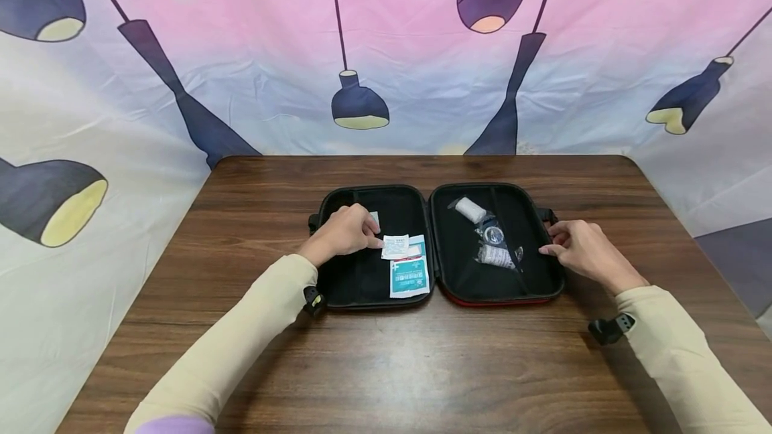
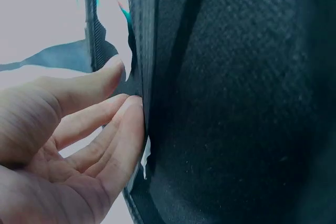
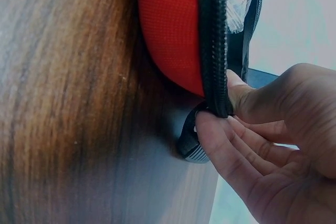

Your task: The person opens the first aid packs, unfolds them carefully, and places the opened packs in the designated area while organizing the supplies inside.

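A black-lined first-aid case (image 1: pixel 374 300) lies unfolded on the table, its outside red in the right wrist view. My left hand (image 1: pixel 346 233) is over the left half, fingertips touching a black inner band (image 2: pixel 149 51), thumb apart from them. Beside its fingertips are a small white packet (image 1: pixel 395 246) and, below that, a teal-and-white packet (image 1: pixel 410 277). Another small pale packet (image 1: pixel 375 221) is partly hidden behind the hand. My right hand (image 1: pixel 582 250) pinches the right half's zippered rim (image 3: pixel 214 51), thumb inside and fingers outside.
In the right half lie a white roll (image 1: pixel 470 209), a clear-wrapped dark item with a round face (image 1: pixel 493 236) and a wrapped bandage roll (image 1: pixel 497 256). A black strap loop (image 3: pixel 194 150) sticks out near my right fingers. The wooden table (image 1: pixel 386 367) meets a printed cloth (image 1: pixel 289 112) behind.
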### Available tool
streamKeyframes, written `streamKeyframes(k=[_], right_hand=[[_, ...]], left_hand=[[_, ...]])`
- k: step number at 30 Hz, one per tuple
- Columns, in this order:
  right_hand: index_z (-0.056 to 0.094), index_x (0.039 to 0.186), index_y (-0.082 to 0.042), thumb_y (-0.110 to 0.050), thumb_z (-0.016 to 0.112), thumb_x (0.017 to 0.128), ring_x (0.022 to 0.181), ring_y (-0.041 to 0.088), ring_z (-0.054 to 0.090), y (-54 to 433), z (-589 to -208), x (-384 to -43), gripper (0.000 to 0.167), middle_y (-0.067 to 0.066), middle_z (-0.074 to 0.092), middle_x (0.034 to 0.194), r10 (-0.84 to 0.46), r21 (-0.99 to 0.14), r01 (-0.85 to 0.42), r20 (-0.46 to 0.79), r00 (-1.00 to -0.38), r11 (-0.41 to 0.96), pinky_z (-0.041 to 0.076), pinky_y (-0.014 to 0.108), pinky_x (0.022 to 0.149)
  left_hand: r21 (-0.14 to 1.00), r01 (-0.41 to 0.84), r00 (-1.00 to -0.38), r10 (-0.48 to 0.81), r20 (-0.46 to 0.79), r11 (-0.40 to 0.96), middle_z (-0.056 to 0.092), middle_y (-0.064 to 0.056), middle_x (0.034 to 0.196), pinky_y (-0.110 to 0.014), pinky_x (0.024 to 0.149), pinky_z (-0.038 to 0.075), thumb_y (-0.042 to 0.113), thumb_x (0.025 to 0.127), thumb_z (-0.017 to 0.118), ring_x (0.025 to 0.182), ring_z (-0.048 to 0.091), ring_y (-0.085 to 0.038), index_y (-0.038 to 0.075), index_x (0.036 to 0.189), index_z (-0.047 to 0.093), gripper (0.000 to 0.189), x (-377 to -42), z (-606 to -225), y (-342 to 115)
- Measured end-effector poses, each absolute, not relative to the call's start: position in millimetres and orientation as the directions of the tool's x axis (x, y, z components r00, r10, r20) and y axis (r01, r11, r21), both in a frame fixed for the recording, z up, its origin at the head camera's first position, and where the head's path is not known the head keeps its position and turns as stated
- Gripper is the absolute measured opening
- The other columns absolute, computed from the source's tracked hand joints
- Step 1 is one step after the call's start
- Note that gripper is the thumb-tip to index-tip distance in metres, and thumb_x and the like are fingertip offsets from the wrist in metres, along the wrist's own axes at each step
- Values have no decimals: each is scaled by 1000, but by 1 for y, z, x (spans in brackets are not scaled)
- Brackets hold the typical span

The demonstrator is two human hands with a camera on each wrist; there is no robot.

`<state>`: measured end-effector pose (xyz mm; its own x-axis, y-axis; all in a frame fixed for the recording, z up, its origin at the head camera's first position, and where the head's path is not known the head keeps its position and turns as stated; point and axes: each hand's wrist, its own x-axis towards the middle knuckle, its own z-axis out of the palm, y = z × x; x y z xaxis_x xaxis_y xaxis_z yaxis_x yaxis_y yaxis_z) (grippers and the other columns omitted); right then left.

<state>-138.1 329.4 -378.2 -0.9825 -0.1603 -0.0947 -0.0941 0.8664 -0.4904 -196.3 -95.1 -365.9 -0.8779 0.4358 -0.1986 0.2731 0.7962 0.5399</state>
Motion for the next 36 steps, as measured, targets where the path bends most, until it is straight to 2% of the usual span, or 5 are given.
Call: streamKeyframes(k=[11, 20, 27, 32, 36], right_hand=[[62, 116, 19, -14, 74, 93, 82, 32, 68, 329, -378, -138, 42, 24, 68, 94, -161, -486, -96, -94, -983, 868, 54, 49, 69], [62, 116, 19, -12, 74, 93, 81, 30, 68, 329, -378, -138, 41, 23, 69, 93, -162, -492, -97, -92, -982, 865, 54, 47, 68], [62, 116, 20, -13, 74, 93, 81, 31, 68, 329, -379, -138, 41, 22, 68, 93, -168, -488, -103, -92, -981, 867, 54, 49, 70], [62, 116, 19, -14, 74, 93, 82, 32, 68, 329, -379, -138, 42, 23, 68, 93, -166, -491, -100, -92, -982, 865, 55, 50, 71], [62, 115, 19, -13, 74, 93, 81, 31, 68, 329, -378, -138, 41, 23, 68, 92, -171, -486, -111, -82, -982, 867, 54, 49, 70]], left_hand=[[488, 307, -884, 434, -171, 817, 65, -2, 89, -35, 76, 50, 18, 86, 83, 78, 59, -17, 3, 110, 73, 29, -190, -372, -82], [456, 284, -901, 397, -174, 844, 63, -1, 85, -31, 67, 47, 17, 91, 78, 72, 57, -16, 8, 94, 73, 11, -188, -377, -77], [450, 306, -895, 415, -164, 839, 61, 0, 79, -30, 63, 43, 18, 92, 78, 67, 55, -17, 10, 113, 72, 23, -187, -378, -77], [451, 320, -892, 426, -153, 833, 60, 1, 79, -30, 63, 42, 19, 93, 76, 68, 54, -16, 13, 96, 73, 8, -187, -380, -76], [468, 319, -886, 435, -162, 824, 60, 1, 77, -30, 62, 41, 19, 96, 72, 66, 54, -16, 14, 88, 72, 9, -187, -380, -76]])
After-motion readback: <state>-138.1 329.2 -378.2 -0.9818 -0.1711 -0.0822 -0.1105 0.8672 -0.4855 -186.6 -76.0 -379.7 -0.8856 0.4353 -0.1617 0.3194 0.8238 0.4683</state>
